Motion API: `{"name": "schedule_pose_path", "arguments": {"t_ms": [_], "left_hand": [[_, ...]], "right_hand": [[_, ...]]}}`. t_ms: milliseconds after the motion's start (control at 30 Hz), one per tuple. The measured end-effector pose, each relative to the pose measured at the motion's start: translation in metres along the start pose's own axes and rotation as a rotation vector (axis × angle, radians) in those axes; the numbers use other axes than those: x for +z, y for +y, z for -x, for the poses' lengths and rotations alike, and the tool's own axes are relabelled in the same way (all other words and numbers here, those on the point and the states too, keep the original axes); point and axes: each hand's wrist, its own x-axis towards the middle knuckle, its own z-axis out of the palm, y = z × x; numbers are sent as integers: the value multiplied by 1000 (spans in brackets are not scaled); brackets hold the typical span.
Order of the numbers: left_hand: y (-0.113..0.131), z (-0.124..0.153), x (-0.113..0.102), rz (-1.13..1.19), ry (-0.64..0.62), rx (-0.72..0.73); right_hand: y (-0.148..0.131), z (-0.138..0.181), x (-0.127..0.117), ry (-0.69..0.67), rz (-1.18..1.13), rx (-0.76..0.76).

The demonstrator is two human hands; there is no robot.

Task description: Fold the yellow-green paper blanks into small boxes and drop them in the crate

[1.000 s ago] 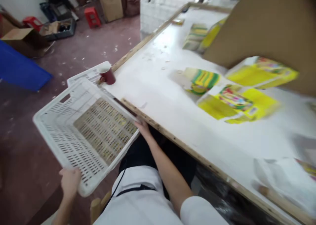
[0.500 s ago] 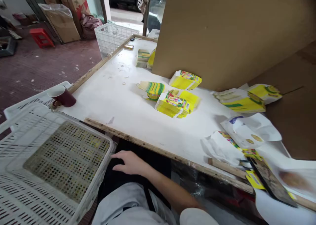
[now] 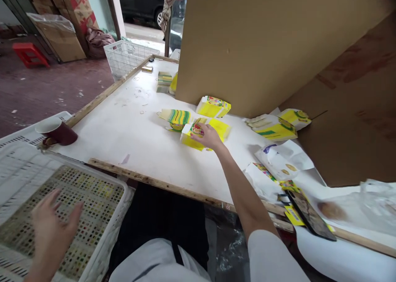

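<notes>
On the white tabletop lies a stack of flat yellow printed cartons. My right hand reaches over this stack, its fingers curled onto the top cartons; part of the grip is hidden. Left of it rests a bundle of green-and-yellow striped cartons. Another yellow carton stack leans near the cardboard wall. My left hand, smeared by motion, is held above the white plastic basket with thumb and fingers apart and nothing in it.
A maroon mug stands at the table's left corner. Along the right are more yellow cartons, a white plastic bag and a phone. Tall cardboard borders the back. A wooden strip edges the near side.
My right hand has gone from my lap up to the yellow carton stack. My left hand has come into view over the basket. The camera view has shifted somewhat to the right.
</notes>
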Motion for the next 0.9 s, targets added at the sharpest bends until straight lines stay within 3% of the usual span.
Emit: {"name": "schedule_pose_path", "arguments": {"t_ms": [67, 133, 300, 367, 500, 633, 733, 833, 900], "left_hand": [[27, -14, 41, 143, 9, 276], [56, -19, 77, 268, -131, 432], [123, -16, 138, 413, -545, 505], [143, -17, 156, 442, -623, 556], [179, -25, 187, 463, -638, 706], [209, -29, 208, 472, -613, 817], [220, -27, 218, 498, -574, 751], [218, -23, 222, 526, -573, 639], [214, -21, 222, 534, -555, 642]], "right_hand": [[-10, 23, 5, 17, 23, -42], [-22, 52, 11, 44, 50, -81], [-33, 120, 26, 7, 50, -138], [-28, 133, 26, -20, 22, -181], [-10, 127, 13, -16, 26, -229], [3, 98, 5, -171, 179, -216], [3, 83, 4, -286, 268, -231], [1, 79, 4, -282, 298, -239], [1, 80, 4, -256, 294, -247]]}}
